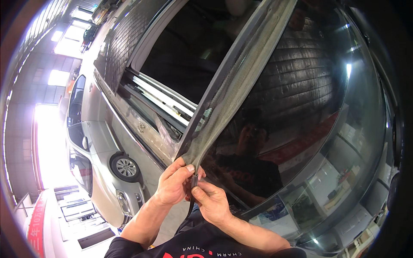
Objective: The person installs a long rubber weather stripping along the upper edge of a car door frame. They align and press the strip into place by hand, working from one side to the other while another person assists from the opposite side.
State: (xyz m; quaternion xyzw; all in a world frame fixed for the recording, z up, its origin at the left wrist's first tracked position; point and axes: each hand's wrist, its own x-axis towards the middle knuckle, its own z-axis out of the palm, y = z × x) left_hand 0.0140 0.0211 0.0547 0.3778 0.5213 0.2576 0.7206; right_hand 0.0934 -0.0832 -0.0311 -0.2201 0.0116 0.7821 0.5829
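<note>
My left hand (pixel 171 182) is closed, pinching the near end of a grey mesh strip (pixel 234 92) between thumb and fingers. This mesh runs away from me along the edge of a car's sunroof opening (pixel 185 51), beside a dark rigid bar (pixel 215 81). Right beside it, my right hand (pixel 211 202) is closed with its thumb pressed on a thin black rubber strip (pixel 195 181). The strip's tail hangs down below my hands, towards my dark shirt. My hands partly hide where strip and mesh meet.
Dark glossy glass (pixel 301 86) curves along the right and reflects the workshop. Pale metal rails (pixel 161 101) lie in the roof channel at the left of the opening. A silver car (pixel 101 142) is parked to the left, on a light floor.
</note>
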